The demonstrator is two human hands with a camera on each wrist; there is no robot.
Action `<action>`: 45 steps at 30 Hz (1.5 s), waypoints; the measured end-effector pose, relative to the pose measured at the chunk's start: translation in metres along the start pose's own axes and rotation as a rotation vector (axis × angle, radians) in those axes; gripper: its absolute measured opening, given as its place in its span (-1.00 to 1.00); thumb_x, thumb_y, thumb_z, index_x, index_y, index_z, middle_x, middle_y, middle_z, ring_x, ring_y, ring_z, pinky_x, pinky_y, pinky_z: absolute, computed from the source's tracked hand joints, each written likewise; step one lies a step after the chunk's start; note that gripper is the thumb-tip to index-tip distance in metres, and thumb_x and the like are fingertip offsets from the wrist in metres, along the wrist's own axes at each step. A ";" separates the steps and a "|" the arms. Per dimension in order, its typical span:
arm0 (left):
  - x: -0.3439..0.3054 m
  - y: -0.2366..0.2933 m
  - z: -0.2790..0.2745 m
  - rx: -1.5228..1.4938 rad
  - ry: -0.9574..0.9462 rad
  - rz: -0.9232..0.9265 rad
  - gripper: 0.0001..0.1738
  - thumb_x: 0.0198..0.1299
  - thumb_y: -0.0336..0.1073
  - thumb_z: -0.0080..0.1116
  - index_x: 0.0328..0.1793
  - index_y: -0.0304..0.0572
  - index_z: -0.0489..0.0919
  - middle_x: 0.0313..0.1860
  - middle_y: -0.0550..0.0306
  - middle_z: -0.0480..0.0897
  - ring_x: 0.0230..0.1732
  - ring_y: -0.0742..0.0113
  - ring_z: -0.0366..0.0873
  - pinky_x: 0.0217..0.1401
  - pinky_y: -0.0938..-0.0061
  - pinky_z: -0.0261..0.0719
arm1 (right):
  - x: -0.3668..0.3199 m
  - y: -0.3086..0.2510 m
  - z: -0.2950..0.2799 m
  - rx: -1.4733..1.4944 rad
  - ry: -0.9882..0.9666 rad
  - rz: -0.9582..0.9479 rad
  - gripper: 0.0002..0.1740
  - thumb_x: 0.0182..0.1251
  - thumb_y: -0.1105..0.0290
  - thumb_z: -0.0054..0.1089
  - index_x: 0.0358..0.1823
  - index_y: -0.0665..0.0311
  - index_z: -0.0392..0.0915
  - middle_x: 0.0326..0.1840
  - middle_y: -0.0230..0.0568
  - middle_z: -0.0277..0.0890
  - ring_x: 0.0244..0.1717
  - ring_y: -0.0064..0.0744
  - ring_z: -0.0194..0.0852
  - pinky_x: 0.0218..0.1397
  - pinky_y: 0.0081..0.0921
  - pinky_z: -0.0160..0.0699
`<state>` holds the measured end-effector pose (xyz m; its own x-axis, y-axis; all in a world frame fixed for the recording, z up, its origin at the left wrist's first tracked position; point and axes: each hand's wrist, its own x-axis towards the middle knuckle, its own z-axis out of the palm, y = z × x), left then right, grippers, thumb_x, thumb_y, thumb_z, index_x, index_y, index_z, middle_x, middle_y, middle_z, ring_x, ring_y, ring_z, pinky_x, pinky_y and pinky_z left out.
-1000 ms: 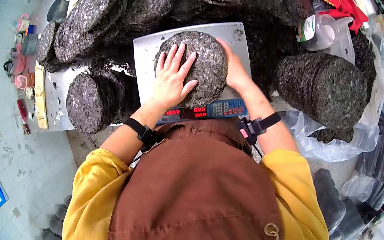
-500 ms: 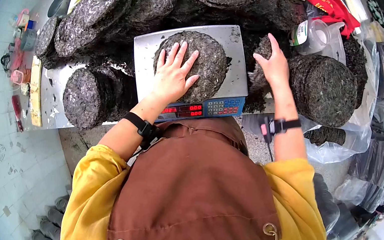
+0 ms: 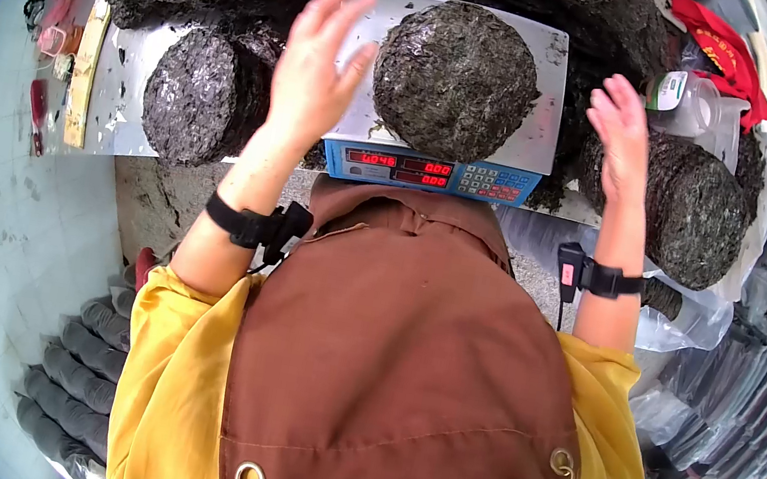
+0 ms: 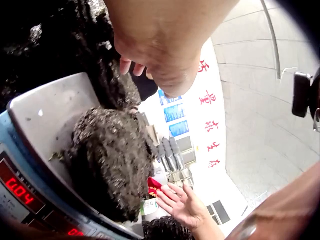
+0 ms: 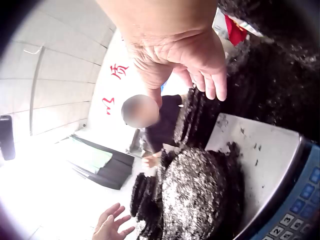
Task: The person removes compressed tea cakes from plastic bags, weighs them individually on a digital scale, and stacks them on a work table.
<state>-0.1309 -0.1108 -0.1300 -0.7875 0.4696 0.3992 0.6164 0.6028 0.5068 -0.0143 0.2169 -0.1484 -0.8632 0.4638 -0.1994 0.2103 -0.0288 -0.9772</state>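
Note:
A round stack of dark dried seaweed cakes (image 3: 456, 81) lies on the metal plate of a digital scale (image 3: 356, 103), whose red display (image 3: 396, 167) is lit. My left hand (image 3: 316, 66) is raised at the left side of the plate, apart from the stack, fingers extended and holding nothing. To the right of the scale, my right hand (image 3: 621, 137) is up with fingers loosely extended, also holding nothing. In the left wrist view the seaweed stack (image 4: 112, 160) stands between my two hands. The right wrist view shows its near side (image 5: 192, 195) and my right palm (image 5: 185, 55).
More seaweed stacks line the back of the table; one stack (image 3: 186, 95) stands left of the scale and another (image 3: 698, 211) at the right. Near the right one are a clear plastic jar (image 3: 695, 107) and a red cloth (image 3: 723, 58). Another person (image 5: 162, 122) appears beyond the table.
My left hand has lifted off the seaweed stack and moved left. My right hand has left the stack's right side and moved right. The head view has shifted, with the scale now higher in it.

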 end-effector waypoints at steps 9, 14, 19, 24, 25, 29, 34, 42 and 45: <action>-0.044 -0.012 0.034 -0.400 -0.385 -0.209 -0.32 -0.05 -0.37 0.26 0.27 -0.23 0.30 0.19 -0.12 0.35 0.23 -0.04 0.29 0.26 0.29 0.30 | 0.021 0.041 0.065 0.071 -0.297 0.259 -0.37 0.07 0.46 0.27 0.20 0.41 0.25 0.07 -0.17 0.44 0.07 -0.37 0.39 0.22 -0.41 0.29; -0.061 -0.021 -0.077 0.115 -0.192 -0.211 -0.09 -0.20 -0.36 0.39 0.35 -0.22 0.21 0.34 -0.11 0.25 0.35 -0.04 0.17 0.37 0.19 0.18 | 0.059 -0.016 0.045 0.394 -0.165 0.091 -0.54 0.22 0.48 0.09 0.17 0.35 0.27 0.12 -0.19 0.41 0.09 -0.32 0.40 0.22 -0.30 0.36; -0.110 -0.084 -0.114 0.546 -0.139 -0.482 0.21 -0.39 -0.14 0.52 0.44 -0.18 0.05 0.45 -0.11 0.06 0.45 -0.05 -0.01 0.42 0.16 0.04 | 0.167 -0.048 0.077 0.924 -0.203 0.077 -0.60 0.33 0.31 0.05 0.14 0.32 0.34 0.15 -0.16 0.42 0.14 -0.22 0.38 0.28 -0.18 0.26; -0.131 -0.118 -0.115 0.552 -0.345 -0.505 0.16 -0.43 -0.11 0.51 0.41 -0.13 0.15 0.39 -0.09 0.18 0.40 0.01 0.11 0.34 0.17 0.17 | 0.218 -0.018 0.083 0.368 0.011 0.220 -0.67 0.13 0.42 0.28 -0.08 0.32 0.46 -0.07 -0.19 0.52 -0.02 -0.27 0.49 -0.08 -0.30 0.49; -0.132 -0.120 -0.121 0.499 -0.353 -0.481 0.13 -0.42 -0.11 0.51 0.39 -0.11 0.19 0.38 -0.08 0.21 0.38 0.01 0.15 0.32 0.18 0.20 | 0.216 -0.019 0.077 0.377 -0.034 0.210 -0.68 0.13 0.41 0.29 -0.09 0.32 0.46 -0.07 -0.16 0.52 0.00 -0.28 0.47 -0.08 -0.33 0.47; -0.125 -0.120 -0.135 0.424 -0.379 -0.454 -0.02 -0.36 -0.20 0.47 0.33 -0.09 0.29 0.34 -0.07 0.27 0.32 -0.04 0.23 0.31 0.22 0.26 | 0.166 -0.024 0.061 0.232 0.110 0.062 -0.39 0.20 0.38 0.22 0.24 0.40 0.22 0.17 -0.07 0.34 0.22 -0.24 0.29 0.26 -0.36 0.31; -0.116 -0.111 -0.154 0.395 -0.039 -0.403 -0.43 -0.05 -0.47 0.20 0.19 -0.15 0.43 0.13 -0.05 0.50 0.17 0.01 0.42 0.21 0.34 0.37 | 0.056 -0.064 0.024 -0.133 -0.069 -0.197 -0.36 0.24 0.46 0.12 0.33 0.40 0.10 0.36 -0.04 0.12 0.35 -0.24 0.13 0.37 -0.34 0.14; -0.063 -0.049 -0.118 -1.473 0.607 -0.763 -0.49 0.28 -0.19 0.04 0.27 -0.26 0.27 0.19 0.04 0.41 0.18 0.14 0.38 0.23 0.16 0.37 | -0.087 -0.078 -0.114 -1.440 0.365 -0.217 0.01 -0.07 0.21 0.40 0.39 0.35 0.01 0.44 0.17 -0.09 0.47 -0.01 -0.18 0.47 -0.25 -0.16; -0.036 -0.016 -0.074 -1.549 0.372 -0.691 -0.46 0.27 -0.18 0.06 0.29 -0.26 0.26 0.19 0.06 0.42 0.18 0.14 0.38 0.24 0.22 0.34 | -0.106 -0.029 -0.130 -1.628 0.322 -0.117 0.02 -0.14 0.13 0.42 0.32 0.42 0.09 0.36 0.28 0.02 0.39 0.14 -0.06 0.41 -0.19 -0.03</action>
<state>-0.1122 -0.1853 -0.0958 -0.9798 0.1178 -0.1618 -0.1998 -0.6190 0.7595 0.1305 0.2840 -0.0900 -0.8278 0.5539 0.0892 0.5609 0.8141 0.1501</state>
